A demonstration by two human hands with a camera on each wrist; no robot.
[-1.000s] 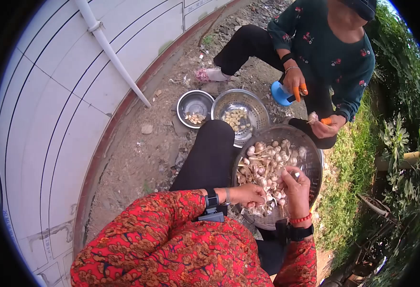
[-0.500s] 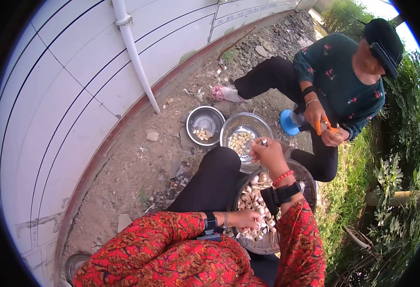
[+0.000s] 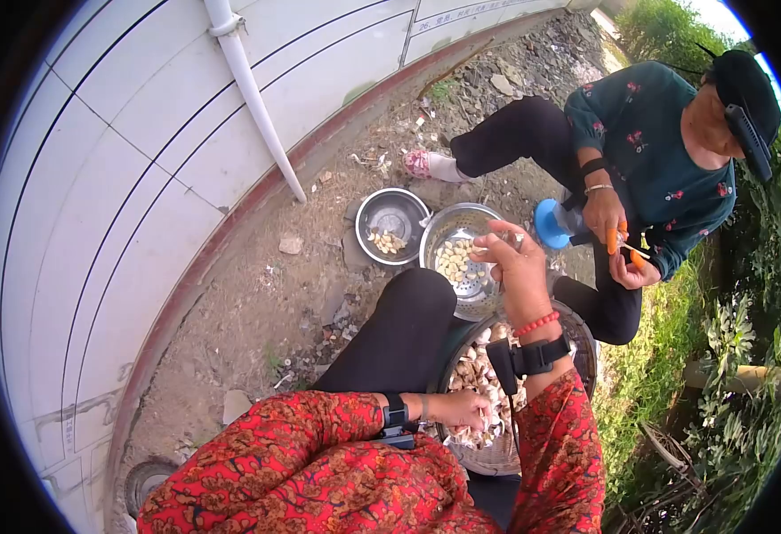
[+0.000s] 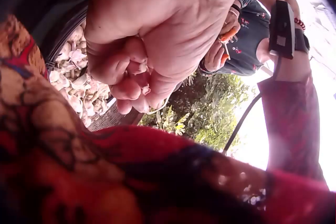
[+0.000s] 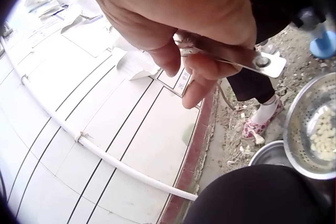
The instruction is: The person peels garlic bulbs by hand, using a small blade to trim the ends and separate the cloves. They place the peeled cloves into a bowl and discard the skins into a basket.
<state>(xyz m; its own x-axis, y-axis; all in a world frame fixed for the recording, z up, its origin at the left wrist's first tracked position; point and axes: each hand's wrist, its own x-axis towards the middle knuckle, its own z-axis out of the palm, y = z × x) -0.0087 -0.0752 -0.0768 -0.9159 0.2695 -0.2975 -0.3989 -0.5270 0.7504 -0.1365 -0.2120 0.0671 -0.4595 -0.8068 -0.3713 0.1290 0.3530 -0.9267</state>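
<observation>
My left hand [image 3: 463, 409] stays low over the dark woven basket [image 3: 588, 347] of garlic bulbs [image 3: 472, 367]. Its fingers curl around a piece of garlic [image 4: 139, 73], mostly hidden in the palm in the left wrist view. My right hand [image 3: 521, 274] is raised near the perforated steel colander [image 3: 488, 214], its fingers spread apart at the tips. Against its palm it grips a small flat metal tool [image 5: 239, 56] with a round hole near one end, shaped like a nail clipper. A pale piece [image 3: 425, 220] appears over the rim between colander and bowl.
Peeled cloves [image 3: 453, 260] lie in the colander and more in the smaller steel bowl [image 3: 364, 222]. Across from me a person [image 3: 644, 133] with orange finger covers works on garlic. A blue stool [image 3: 549, 224], a tiled wall [image 3: 97, 178] and a white pipe [image 3: 253, 98] stand nearby.
My right hand has moved from the garlic basket up and forward to the colander, and its fingers have spread. The left hand stays at the basket. The camera view has shifted.
</observation>
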